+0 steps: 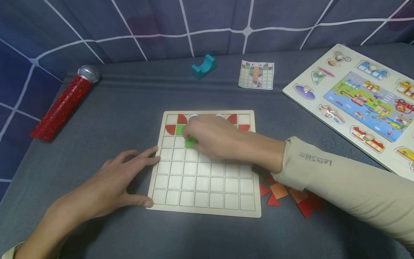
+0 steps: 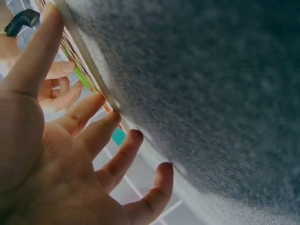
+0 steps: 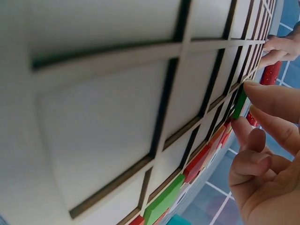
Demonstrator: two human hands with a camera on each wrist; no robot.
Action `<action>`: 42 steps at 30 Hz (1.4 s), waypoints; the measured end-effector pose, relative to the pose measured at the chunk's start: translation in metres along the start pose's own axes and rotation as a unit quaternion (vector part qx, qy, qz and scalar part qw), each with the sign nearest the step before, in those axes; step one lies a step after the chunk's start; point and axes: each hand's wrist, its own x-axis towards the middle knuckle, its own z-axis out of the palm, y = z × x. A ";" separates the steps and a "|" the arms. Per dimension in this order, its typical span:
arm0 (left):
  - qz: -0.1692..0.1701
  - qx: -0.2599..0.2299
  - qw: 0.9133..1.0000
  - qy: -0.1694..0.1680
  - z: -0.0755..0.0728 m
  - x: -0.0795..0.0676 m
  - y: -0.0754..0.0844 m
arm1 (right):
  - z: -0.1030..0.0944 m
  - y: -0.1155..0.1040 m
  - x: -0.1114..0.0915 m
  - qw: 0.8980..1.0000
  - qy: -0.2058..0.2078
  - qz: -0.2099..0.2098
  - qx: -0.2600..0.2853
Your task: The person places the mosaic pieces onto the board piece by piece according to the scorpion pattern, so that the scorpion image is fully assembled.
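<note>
My right hand [image 1: 220,136] is over the upper middle of a square wooden grid board [image 1: 189,168]. Thumb and fingertips pinch a green square tile [image 3: 240,102] by its edges, low over the cells; whether it has seated in one cannot be told. In the top rows lie red quarter-round tiles [image 1: 170,129] and another green tile [image 1: 179,130], partly covered by this hand. My left hand [image 1: 111,181] lies spread at the board's left side, with fingertips and thumb touching the rim.
Loose red and orange tiles [image 1: 279,190] lie right of the board, under my right forearm. A pattern card [image 1: 265,82] and a teal arch block [image 1: 204,67] are behind it. A red glittery microphone [image 1: 63,108] lies left, a knobbed picture puzzle [image 1: 343,122] right.
</note>
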 end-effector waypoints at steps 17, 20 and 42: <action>0.000 -0.004 1.000 -0.003 0.000 0.000 -0.001 | 0.001 0.003 0.000 1.000 -0.004 0.003 0.000; -0.005 -0.006 1.000 -0.008 0.000 0.001 0.000 | 0.002 0.003 0.000 1.000 -0.005 0.003 0.000; -0.008 -0.001 1.000 -0.014 -0.001 0.001 0.000 | -0.011 0.028 -0.083 0.999 -0.022 0.026 0.006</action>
